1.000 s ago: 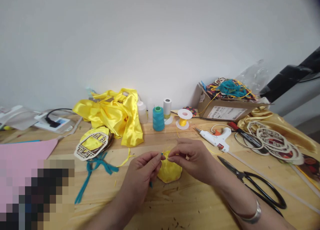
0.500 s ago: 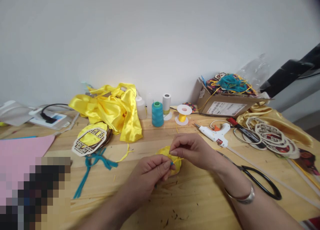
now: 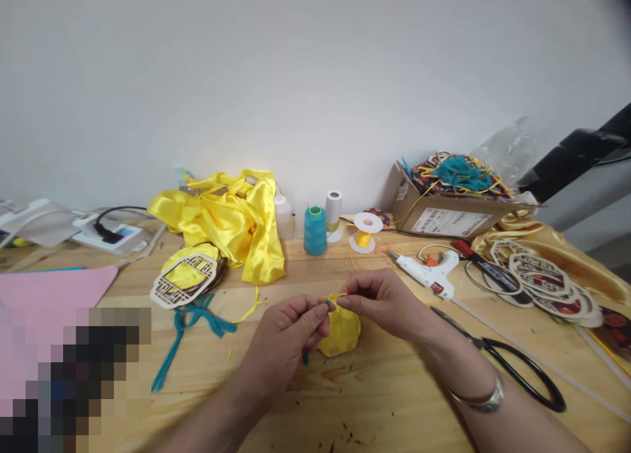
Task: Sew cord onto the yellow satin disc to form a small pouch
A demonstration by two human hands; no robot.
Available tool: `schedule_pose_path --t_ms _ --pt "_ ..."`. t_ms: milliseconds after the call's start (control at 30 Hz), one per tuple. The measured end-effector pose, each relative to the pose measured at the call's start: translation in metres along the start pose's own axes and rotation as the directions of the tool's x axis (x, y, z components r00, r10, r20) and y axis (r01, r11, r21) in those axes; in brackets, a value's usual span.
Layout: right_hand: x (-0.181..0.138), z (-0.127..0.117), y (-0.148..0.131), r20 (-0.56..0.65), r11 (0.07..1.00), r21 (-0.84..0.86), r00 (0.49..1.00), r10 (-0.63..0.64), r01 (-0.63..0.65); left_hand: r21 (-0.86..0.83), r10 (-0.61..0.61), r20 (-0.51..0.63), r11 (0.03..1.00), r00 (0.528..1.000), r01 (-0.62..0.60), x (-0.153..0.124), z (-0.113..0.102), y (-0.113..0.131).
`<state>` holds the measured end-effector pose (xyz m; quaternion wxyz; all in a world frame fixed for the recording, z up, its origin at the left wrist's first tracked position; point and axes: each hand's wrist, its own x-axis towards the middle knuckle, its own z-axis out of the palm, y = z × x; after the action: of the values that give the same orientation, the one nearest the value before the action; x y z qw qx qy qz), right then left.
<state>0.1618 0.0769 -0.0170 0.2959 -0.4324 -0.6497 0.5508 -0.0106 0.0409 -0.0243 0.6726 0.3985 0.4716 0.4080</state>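
Near the middle of the table, a round yellow fabric piece (image 3: 341, 331) sits just below my fingertips, with a thin yellow cord (image 3: 336, 296) at its top. My left hand (image 3: 296, 325) is closed in a pinch on a teal tassel, whose tip (image 3: 306, 359) pokes out under the fingers; the rest is hidden in the hand. Thumb and forefinger of my right hand (image 3: 382, 302) pinch the yellow cord close to the left fingertips. A silver bangle (image 3: 480, 399) circles the right wrist.
A white glue gun (image 3: 426, 272) and black-handled scissors (image 3: 527, 374) lie to the right. Behind stand a teal thread cone (image 3: 315, 231) and a yellow cord spool (image 3: 365, 233). Yellow satin (image 3: 221, 223), wooden cutouts (image 3: 185, 279) and teal tassels (image 3: 170, 354) lie left. A carton (image 3: 444, 216) stands back right.
My fingertips have moved up off the yellow fabric piece, so more of it shows. The yellow cord is now stretched between my two hands. The view has shifted slightly.
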Motion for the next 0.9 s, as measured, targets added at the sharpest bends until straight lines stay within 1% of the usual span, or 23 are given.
schedule_pose_path --t_ms 167,300,400,500,567,700,800,900 --pt "-0.002 0.005 -0.005 0.004 0.998 -0.060 1.000 -0.002 0.002 0.148 0.027 -0.084 0.989 0.996 -0.015 -0.001 -0.001 0.000" --pt "-0.003 0.007 -0.006 0.025 0.996 -0.088 1.000 -0.007 0.009 0.178 0.041 -0.115 0.984 0.993 -0.020 -0.001 0.000 0.001" --pt "-0.004 0.007 -0.006 0.053 0.995 -0.097 0.998 -0.016 0.021 0.194 0.055 -0.115 0.981 0.992 -0.032 -0.001 0.000 0.002" --pt "-0.006 0.008 -0.004 0.072 0.987 -0.142 0.995 -0.064 0.073 0.241 0.074 -0.115 0.969 0.991 -0.044 -0.001 0.000 0.003" --pt "-0.007 0.009 -0.004 0.084 0.968 -0.207 0.988 -0.127 0.142 0.301 0.092 -0.122 0.952 0.988 -0.052 -0.002 0.000 0.002" --pt "-0.009 0.009 -0.005 0.103 0.885 -0.358 0.955 -0.279 0.298 0.444 0.145 -0.121 0.893 0.982 -0.077 -0.004 -0.001 0.002" --pt "-0.011 0.008 -0.005 0.089 0.774 -0.488 0.906 -0.415 0.403 0.537 0.206 -0.096 0.834 0.974 -0.124 -0.005 -0.001 0.002" --pt "-0.012 0.006 -0.006 0.086 0.669 -0.596 0.864 -0.496 0.444 0.618 0.263 -0.032 0.763 0.964 -0.188 -0.007 0.000 0.000"
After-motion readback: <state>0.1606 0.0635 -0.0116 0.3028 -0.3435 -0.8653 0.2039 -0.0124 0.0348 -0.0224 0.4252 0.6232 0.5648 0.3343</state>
